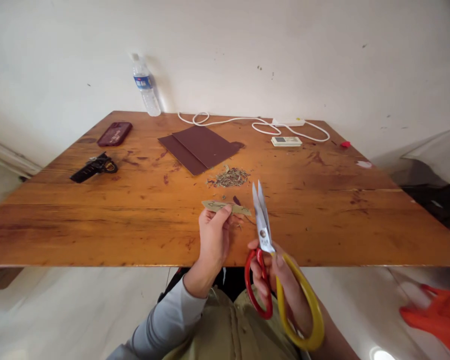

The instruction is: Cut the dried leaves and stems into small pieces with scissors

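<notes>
A narrow tan strip of paper (213, 205) with dark markings is pinched in my left hand (213, 235), thumb on top, over the near part of the wooden table. My right hand (281, 285) grips a pair of scissors (262, 225) with one red and one yellow handle. Their blades point away from me, slightly parted, to the right of the strip and apart from it. Beyond my left hand lies a small heap of thin brownish clippings (230, 177). A dark scrap (236, 200) rests just behind the strip.
Two overlapping dark brown sheets (202, 147) lie behind the heap. On the left are a phone (114, 134) and a black holder-like object (93, 167). A plastic bottle (146, 87) stands by the wall. A white cord (232, 120) and small white box (286, 141) lie at the back right.
</notes>
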Tool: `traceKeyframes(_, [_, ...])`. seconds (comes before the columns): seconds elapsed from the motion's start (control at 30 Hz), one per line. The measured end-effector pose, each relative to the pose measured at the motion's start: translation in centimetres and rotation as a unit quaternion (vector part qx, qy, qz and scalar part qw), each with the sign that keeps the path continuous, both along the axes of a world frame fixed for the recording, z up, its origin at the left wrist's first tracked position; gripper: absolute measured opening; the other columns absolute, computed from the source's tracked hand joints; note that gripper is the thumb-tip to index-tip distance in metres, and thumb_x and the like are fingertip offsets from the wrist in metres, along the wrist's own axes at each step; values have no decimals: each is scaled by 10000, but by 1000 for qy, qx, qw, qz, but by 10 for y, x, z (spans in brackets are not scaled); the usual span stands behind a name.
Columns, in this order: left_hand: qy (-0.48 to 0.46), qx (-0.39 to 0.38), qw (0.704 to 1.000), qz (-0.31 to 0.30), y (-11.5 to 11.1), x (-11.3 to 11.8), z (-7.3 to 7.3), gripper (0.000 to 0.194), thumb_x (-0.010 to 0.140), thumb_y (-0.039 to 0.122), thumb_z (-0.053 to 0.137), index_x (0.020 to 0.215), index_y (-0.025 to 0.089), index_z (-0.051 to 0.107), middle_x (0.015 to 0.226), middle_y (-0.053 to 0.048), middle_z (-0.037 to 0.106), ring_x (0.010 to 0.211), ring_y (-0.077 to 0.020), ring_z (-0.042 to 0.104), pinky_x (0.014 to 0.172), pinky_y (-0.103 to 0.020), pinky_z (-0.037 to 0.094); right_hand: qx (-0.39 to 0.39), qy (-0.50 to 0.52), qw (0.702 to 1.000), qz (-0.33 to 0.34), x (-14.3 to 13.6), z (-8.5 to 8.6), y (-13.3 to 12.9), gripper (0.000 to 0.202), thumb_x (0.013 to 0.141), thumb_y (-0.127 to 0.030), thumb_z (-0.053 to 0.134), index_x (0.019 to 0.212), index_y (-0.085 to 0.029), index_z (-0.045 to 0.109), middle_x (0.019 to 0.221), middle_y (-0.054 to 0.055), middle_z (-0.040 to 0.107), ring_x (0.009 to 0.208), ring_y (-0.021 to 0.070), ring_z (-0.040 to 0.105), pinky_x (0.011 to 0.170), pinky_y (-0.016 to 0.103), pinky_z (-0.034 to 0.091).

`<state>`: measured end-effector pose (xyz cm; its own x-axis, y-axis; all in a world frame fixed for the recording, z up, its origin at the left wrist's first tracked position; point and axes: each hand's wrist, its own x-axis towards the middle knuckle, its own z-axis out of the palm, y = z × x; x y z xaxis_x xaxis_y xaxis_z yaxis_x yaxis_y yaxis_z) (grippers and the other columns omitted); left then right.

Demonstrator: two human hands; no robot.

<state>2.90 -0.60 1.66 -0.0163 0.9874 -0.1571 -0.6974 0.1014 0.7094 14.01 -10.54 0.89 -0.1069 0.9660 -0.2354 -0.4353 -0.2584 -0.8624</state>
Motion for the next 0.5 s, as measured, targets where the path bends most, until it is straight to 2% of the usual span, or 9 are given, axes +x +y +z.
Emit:
traceKeyframes(0.2, [9,23,999,28,-1,1,2,102,642,184,717,665,171,618,707,1,694,566,-139,644,543,-259,526,0,-59,998,25,2,-14,-20,704,700,-819,590,1052,-209,580,667,-10,583,403,91,461,398,228,382])
traceKeyframes(0.37, [37,24,998,43,0,2,1,127,651,206,719,665,174,597,715,4,689,544,-124,628,537,-254,529,15,-81,996,40,9,-28,-19,739,702,-815,581,1117,-203,571,743,35,617,426,118,496,361,235,375])
traceKeyframes(0.5, [41,27,998,44,0,2,2,120,650,200,722,663,172,606,711,7,690,557,-124,634,548,-251,537,28,-88,995,44,11,-36,-18,680,756,-790,550,1109,-209,563,696,6,577,376,88,418,329,215,324])
